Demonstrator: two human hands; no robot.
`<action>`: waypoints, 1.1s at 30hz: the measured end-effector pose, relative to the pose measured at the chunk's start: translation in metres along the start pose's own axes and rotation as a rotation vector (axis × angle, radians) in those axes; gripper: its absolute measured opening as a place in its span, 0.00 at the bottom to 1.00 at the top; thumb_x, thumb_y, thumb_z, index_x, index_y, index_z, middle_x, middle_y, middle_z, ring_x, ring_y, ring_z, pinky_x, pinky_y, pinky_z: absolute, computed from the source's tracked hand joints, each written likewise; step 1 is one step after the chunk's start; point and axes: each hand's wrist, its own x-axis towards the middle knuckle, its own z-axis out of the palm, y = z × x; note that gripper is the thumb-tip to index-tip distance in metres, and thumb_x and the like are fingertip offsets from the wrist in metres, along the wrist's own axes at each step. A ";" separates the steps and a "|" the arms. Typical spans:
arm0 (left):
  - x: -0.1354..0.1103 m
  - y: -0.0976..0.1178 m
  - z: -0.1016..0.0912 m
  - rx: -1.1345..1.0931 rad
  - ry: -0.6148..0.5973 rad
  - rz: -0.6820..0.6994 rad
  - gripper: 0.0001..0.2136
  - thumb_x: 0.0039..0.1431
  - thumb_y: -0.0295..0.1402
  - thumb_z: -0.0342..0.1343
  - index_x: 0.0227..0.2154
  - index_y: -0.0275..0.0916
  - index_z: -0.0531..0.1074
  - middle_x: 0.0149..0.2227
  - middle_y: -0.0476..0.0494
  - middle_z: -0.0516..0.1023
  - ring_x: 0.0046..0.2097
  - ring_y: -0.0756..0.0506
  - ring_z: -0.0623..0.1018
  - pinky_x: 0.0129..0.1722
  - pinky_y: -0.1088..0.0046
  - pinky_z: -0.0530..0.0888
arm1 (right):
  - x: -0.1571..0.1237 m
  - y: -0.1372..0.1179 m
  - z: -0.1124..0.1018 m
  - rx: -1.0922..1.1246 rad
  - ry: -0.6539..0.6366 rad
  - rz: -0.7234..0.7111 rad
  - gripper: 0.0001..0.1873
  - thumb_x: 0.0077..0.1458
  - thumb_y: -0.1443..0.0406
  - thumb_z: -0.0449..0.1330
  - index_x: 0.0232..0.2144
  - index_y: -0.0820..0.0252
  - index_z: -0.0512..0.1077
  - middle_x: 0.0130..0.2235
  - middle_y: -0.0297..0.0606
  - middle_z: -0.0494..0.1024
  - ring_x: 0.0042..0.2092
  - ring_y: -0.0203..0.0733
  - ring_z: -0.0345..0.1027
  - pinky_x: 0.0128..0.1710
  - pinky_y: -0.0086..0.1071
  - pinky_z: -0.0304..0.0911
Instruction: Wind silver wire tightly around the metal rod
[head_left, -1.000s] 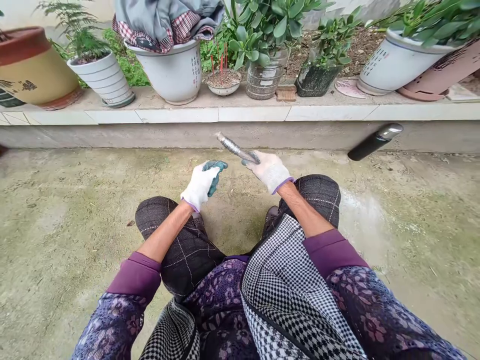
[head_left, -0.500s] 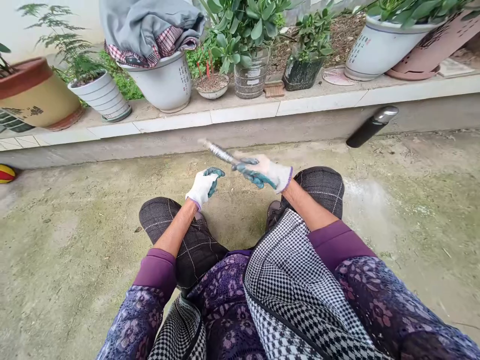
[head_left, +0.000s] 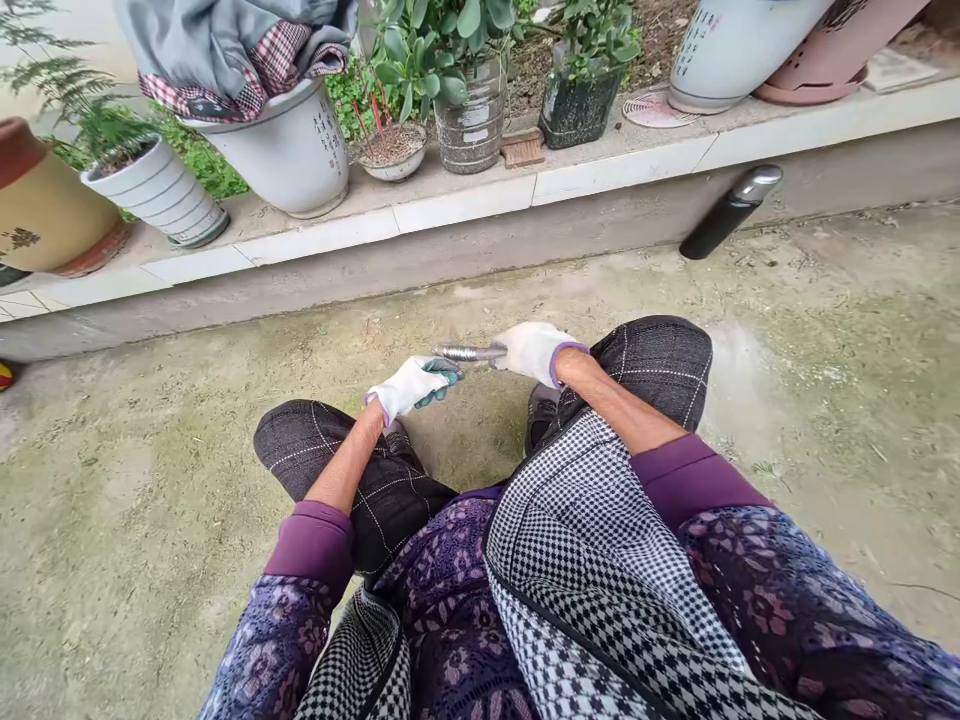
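While the person sits low over a concrete yard floor (head_left: pixel 135 520) with both knees raised, both gloved hands are held out in front of the knees. The right hand (head_left: pixel 534 350), in a white glove, is closed around one end of a short metal rod (head_left: pixel 469 352). The rod lies roughly level and points toward the left hand; its surface looks ribbed or threaded, though the detail is too fine to confirm. The left hand (head_left: pixel 412 385), in a white glove with a green-coated palm, has its fingers curled loosely inward. Its fingertips lie just beside the free end of the rod; whether they touch it cannot be determined, and nothing is seen gripped in that hand.

Beyond the hands runs a raised tiled ledge (head_left: pixel 465 200) carrying a row of planters. At the left stands a ribbed white pot (head_left: pixel 161 190) with a fern. Next to it is a large white pot (head_left: pixel 289 150) with grey and plaid cloth (head_left: pixel 225 45) draped over its top. A small bowl (head_left: pixel 390 150) of soil holds thin red sticks. A succulent grows in a clear container (head_left: pixel 469 125).

A dark cylindrical flask (head_left: pixel 727 212) with a silver cap leans against the face of the ledge at the right, well apart from both hands.
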 end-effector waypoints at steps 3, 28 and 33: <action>0.000 0.005 -0.006 -0.091 0.040 0.077 0.11 0.56 0.32 0.58 0.40 0.36 0.80 0.21 0.51 0.72 0.15 0.57 0.58 0.13 0.79 0.52 | 0.008 -0.006 -0.011 0.026 0.017 0.000 0.13 0.54 0.57 0.62 0.33 0.61 0.77 0.22 0.33 0.68 0.24 0.35 0.58 0.26 0.31 0.53; 0.021 0.069 -0.076 0.200 0.260 0.150 0.07 0.46 0.26 0.60 0.30 0.36 0.80 0.24 0.47 0.77 0.17 0.56 0.64 0.15 0.80 0.57 | 0.053 -0.023 -0.051 -0.276 -0.357 -0.226 0.09 0.49 0.61 0.66 0.30 0.61 0.80 0.24 0.39 0.76 0.26 0.40 0.68 0.27 0.33 0.61; 0.020 0.069 -0.053 0.099 0.205 0.184 0.09 0.47 0.28 0.62 0.33 0.35 0.80 0.29 0.43 0.81 0.17 0.56 0.65 0.14 0.79 0.56 | 0.055 -0.012 -0.062 -0.324 0.068 0.023 0.15 0.55 0.58 0.61 0.40 0.61 0.79 0.33 0.47 0.80 0.35 0.49 0.74 0.35 0.39 0.65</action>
